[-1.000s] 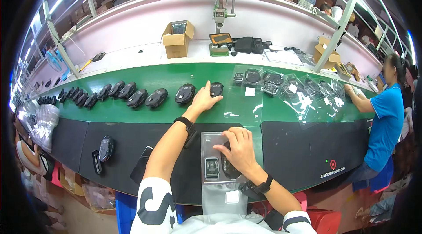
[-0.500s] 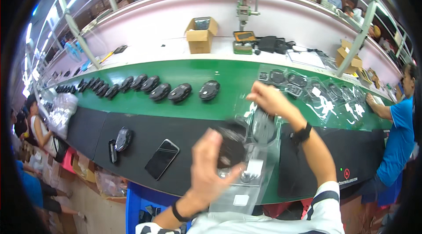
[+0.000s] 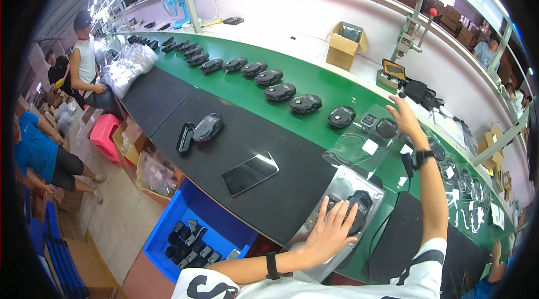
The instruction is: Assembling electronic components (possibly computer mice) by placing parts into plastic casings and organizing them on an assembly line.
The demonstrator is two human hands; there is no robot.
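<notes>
My left hand [image 3: 331, 233] lies with spread fingers on a black oval device [image 3: 363, 203] in a clear plastic package [image 3: 351, 178], at the table's near edge. Part of the device is hidden under the fingers. Farther off, my right hand [image 3: 405, 118] is stretched out with its fingers apart, over the edge of a clear blister package [image 3: 348, 144] on the green surface. Nothing shows in its grasp. A round black piece [image 3: 386, 128] shows through the plastic just below that hand.
A line of black oval devices [image 3: 279, 92] runs along the green tabletop [image 3: 236, 85]. On the black mat [image 3: 269, 201] are a phone [image 3: 251, 174] and another device [image 3: 208, 128]. A blue bin [image 3: 193, 201] holds small dark parts. Other people stand at left and lower right.
The view has swung left. My left hand now rests flat on the packaged device near the edge, and my right hand has moved away from it, its fingers now apart.
</notes>
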